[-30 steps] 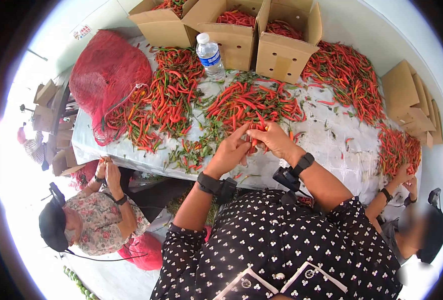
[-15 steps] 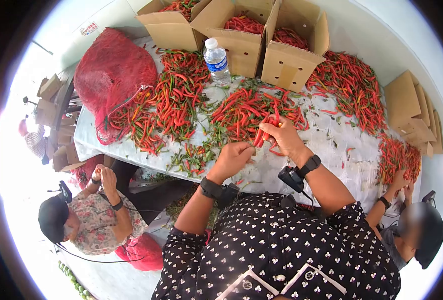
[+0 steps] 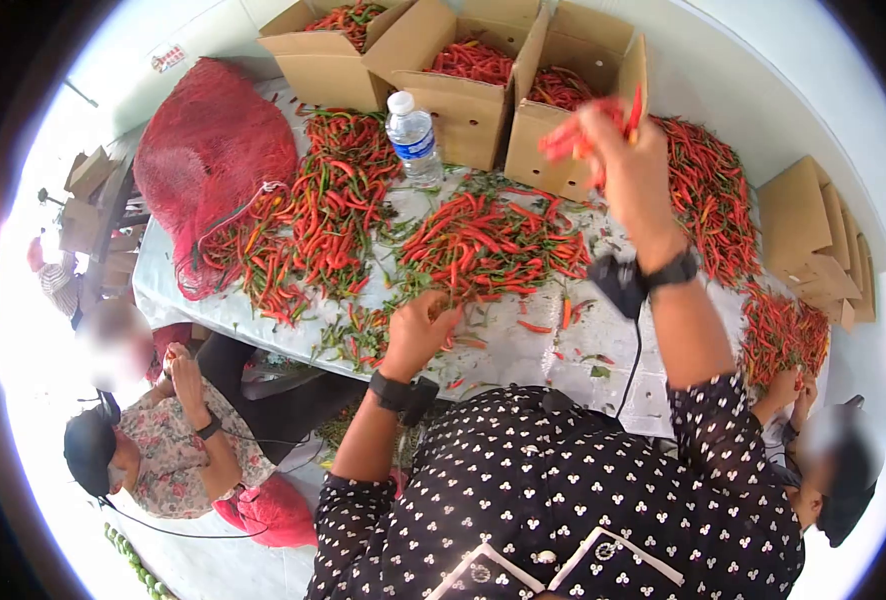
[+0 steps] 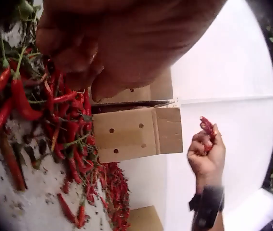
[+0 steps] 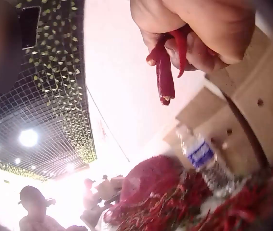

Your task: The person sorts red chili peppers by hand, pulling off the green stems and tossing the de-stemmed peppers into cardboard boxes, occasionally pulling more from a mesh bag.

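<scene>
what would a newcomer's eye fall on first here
Probably the right hand, raised over the table, gripping red chilies. The eye might then go to the chili heaps spread across that table and the bulging red mesh sack at left in the head view. A bottle stands before the open boxes at the back.

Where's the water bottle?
In the head view, the bottle stands left of centre, toward the top, in front of the middle cardboard box, beside red chillies.

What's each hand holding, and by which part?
The right hand grips several red chilies around their middles, ends jutting out. Whether the left hand holds anything cannot be told.
</scene>
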Available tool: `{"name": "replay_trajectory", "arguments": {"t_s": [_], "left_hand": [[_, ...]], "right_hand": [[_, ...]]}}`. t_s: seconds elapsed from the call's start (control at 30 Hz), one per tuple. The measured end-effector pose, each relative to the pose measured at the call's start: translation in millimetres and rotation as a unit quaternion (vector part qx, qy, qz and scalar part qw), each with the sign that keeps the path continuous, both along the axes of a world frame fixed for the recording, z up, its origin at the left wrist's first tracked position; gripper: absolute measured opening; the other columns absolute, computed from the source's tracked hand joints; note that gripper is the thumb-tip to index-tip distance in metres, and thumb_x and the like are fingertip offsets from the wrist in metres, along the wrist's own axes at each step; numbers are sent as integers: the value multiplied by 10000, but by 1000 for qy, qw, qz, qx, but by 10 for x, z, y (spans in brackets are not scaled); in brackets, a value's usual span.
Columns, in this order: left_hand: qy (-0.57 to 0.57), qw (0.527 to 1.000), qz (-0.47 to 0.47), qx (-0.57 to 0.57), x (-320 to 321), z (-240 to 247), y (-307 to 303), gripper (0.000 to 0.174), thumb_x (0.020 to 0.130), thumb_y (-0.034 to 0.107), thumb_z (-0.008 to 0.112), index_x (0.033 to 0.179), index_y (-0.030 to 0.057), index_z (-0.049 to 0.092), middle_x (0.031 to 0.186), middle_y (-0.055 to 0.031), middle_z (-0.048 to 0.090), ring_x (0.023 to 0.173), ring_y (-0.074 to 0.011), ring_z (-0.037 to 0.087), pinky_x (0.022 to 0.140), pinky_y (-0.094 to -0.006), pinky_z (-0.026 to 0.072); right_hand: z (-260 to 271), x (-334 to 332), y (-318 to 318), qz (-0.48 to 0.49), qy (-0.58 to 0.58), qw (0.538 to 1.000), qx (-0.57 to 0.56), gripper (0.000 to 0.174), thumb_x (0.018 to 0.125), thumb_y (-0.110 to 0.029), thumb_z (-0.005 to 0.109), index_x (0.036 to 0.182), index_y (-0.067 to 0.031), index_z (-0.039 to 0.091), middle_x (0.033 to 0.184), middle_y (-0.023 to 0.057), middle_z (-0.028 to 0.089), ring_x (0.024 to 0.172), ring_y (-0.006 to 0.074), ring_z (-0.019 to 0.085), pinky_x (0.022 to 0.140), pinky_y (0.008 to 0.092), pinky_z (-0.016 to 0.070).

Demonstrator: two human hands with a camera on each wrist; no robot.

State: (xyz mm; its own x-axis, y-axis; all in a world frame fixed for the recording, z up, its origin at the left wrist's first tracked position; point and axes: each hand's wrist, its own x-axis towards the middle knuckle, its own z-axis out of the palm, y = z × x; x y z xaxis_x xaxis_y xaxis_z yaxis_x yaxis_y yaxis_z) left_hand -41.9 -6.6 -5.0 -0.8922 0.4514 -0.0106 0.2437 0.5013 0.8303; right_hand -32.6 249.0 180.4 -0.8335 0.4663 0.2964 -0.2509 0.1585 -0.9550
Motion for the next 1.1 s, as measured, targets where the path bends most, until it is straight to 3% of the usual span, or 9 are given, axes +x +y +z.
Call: {"name": "replay_trajectory", "arguments": {"t_s": [0.1,0.17,0.2,0.27,0.4,0.53,0.7,0.93,1.1], "left_hand": [[93,982,-150,-72,90,-109,-61,197,691,144,603,868,58,598,751,-119,570,661,-327,572,564,-388,460],[102,974,-162,-121,171,-50,-54,222,683,149,617,882,52,600,794,-127,563,695,-328,574,598,-397,464],[109,965,-170,-169,199,-14,-48,248,675,153,632,896,46,603,837,-135,555,729,-330,575,632,-405,467],[102,967,-184,-145,230,-3,-57,193,675,120,609,853,46,595,828,-131,503,730,-339,554,624,-421,460],[142,960,-186,-156,287,-101,-95,91,694,59,579,782,54,559,821,-120,470,662,-328,549,564,-415,461],[155,966,-153,-137,299,-80,-34,75,701,72,580,764,42,552,797,-124,473,661,-328,547,566,-411,457],[130,982,-119,-73,324,12,166,84,707,76,568,768,21,548,744,-137,525,666,-346,541,585,-414,441],[-10,995,-82,54,478,335,785,135,740,119,633,787,-2,594,710,-116,563,583,-195,536,542,-304,422],[6,998,-48,43,642,485,898,151,749,122,641,815,-6,595,687,-93,565,571,-151,525,538,-284,426]], "right_hand": [[62,-447,564,-70,15,994,83,233,852,-244,563,861,-12,582,636,21,582,492,50,478,434,184,325],[34,-593,845,-234,-22,869,435,232,851,-226,570,887,0,608,593,-26,522,498,25,433,441,187,317],[-12,-547,926,-235,-24,869,435,232,851,-226,570,887,0,608,593,-26,522,498,25,433,441,187,317],[-102,-281,891,-224,62,943,239,219,804,-229,615,862,-17,615,645,10,600,584,58,532,533,239,423],[-704,496,636,-116,-95,972,183,208,794,-223,622,816,-16,612,593,6,539,557,84,465,538,254,409],[-1710,1086,500,18,-361,902,235,255,715,-258,670,771,-15,617,616,100,585,550,175,548,537,313,427],[-2232,1139,378,81,-372,871,310,267,676,-250,676,757,-4,611,645,166,582,564,265,565,533,336,429],[-1712,1035,2,178,-247,941,147,213,684,-182,627,808,-11,602,622,162,572,535,271,551,515,345,418],[-1510,1023,-74,204,-237,931,190,220,678,-168,633,829,-13,591,645,155,584,569,281,573,534,353,435]]}}
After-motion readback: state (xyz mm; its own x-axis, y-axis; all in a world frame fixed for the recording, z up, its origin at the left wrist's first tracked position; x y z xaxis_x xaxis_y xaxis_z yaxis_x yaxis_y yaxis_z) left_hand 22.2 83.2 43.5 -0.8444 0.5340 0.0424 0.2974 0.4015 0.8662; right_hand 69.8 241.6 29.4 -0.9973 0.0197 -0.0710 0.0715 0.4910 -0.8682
